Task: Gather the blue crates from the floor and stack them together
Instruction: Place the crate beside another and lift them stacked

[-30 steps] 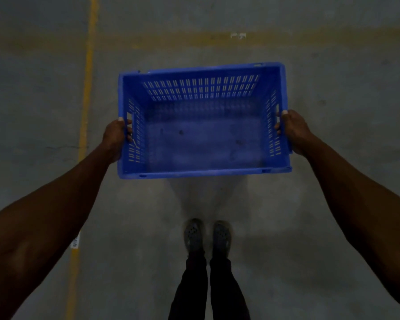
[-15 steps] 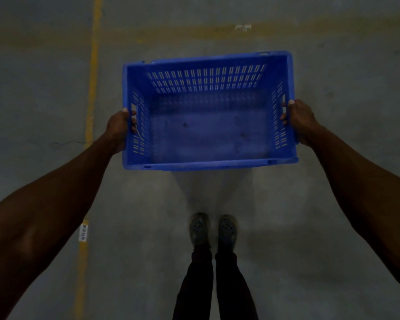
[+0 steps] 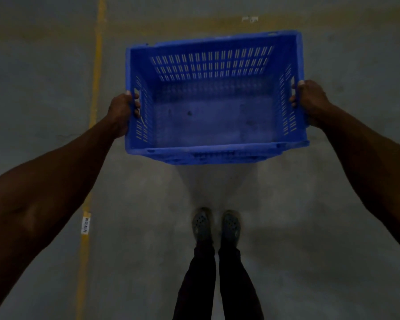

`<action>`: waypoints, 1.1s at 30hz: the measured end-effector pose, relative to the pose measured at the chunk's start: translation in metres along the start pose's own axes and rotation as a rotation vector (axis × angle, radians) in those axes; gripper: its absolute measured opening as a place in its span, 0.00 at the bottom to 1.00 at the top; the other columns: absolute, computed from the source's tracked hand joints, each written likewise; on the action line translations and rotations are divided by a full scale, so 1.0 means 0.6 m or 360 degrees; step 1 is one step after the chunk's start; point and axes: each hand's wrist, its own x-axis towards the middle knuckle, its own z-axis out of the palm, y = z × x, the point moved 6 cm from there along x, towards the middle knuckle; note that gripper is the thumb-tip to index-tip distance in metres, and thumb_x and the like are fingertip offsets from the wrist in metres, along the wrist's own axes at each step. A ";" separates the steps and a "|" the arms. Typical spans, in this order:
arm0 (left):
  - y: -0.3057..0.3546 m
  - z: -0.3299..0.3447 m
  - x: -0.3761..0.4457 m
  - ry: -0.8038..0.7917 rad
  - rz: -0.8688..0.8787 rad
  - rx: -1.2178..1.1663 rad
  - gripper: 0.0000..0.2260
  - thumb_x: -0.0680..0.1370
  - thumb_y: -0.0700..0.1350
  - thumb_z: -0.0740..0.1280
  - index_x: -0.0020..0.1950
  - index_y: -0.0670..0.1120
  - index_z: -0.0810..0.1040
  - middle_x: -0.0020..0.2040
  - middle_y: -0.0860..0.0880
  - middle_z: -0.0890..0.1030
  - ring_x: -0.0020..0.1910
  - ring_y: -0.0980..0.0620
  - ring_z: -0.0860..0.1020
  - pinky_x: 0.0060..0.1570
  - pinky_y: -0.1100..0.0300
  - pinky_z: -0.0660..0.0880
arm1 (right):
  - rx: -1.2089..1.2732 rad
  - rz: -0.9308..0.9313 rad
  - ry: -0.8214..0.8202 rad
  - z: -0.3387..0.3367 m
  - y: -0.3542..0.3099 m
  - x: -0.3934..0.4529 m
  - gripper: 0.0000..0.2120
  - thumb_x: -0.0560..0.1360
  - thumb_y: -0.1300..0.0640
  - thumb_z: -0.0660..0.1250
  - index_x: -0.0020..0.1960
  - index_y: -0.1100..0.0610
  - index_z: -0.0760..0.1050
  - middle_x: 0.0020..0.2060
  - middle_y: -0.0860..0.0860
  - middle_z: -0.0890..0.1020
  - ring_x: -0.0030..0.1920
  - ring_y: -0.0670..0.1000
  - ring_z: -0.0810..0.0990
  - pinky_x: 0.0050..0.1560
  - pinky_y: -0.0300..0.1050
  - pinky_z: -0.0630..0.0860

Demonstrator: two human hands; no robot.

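Observation:
An empty blue crate [image 3: 213,125] with slotted walls hangs in the air in front of me, above the concrete floor. My left hand [image 3: 123,114] grips the handle slot in its left wall, fingers curled through the opening. My right hand [image 3: 310,100] grips the handle slot in the right wall the same way. The crate is tilted a little, its near wall now showing below the rim. No other crate is in view.
Grey concrete floor [image 3: 310,215] all round. A yellow painted line [image 3: 95,88] runs lengthwise on the left with a small white label [image 3: 86,225] on it; a faded yellow band crosses at the top. My two feet [image 3: 216,225] stand below the crate.
The crate, held in both hands, has moved a little forward and up in view and tipped so its near outer wall shows. The floor line has shifted slightly right.

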 end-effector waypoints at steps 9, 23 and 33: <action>0.019 -0.024 0.004 0.0029 -0.0012 -0.0019 0.11 0.85 0.50 0.56 0.51 0.46 0.75 0.36 0.51 0.72 0.27 0.56 0.68 0.31 0.63 0.71 | 0.0109 -0.0070 -0.0044 0.012 -0.015 0.001 0.13 0.84 0.48 0.51 0.55 0.56 0.69 0.35 0.49 0.75 0.31 0.46 0.72 0.38 0.42 0.71; 0.010 -0.019 -0.012 0.0017 -0.0017 0.0019 0.12 0.86 0.49 0.54 0.49 0.47 0.73 0.36 0.51 0.71 0.29 0.56 0.69 0.32 0.62 0.72 | 0.0050 -0.0075 -0.0084 0.022 -0.019 0.008 0.15 0.84 0.48 0.50 0.56 0.57 0.69 0.35 0.50 0.76 0.33 0.47 0.74 0.42 0.44 0.73; 0.015 -0.010 0.007 0.0041 0.0012 0.0037 0.10 0.84 0.47 0.55 0.50 0.47 0.74 0.37 0.51 0.72 0.30 0.56 0.69 0.34 0.62 0.72 | 0.0035 -0.0076 -0.0022 0.015 -0.016 0.020 0.15 0.84 0.47 0.50 0.56 0.56 0.69 0.35 0.49 0.76 0.32 0.46 0.73 0.39 0.42 0.73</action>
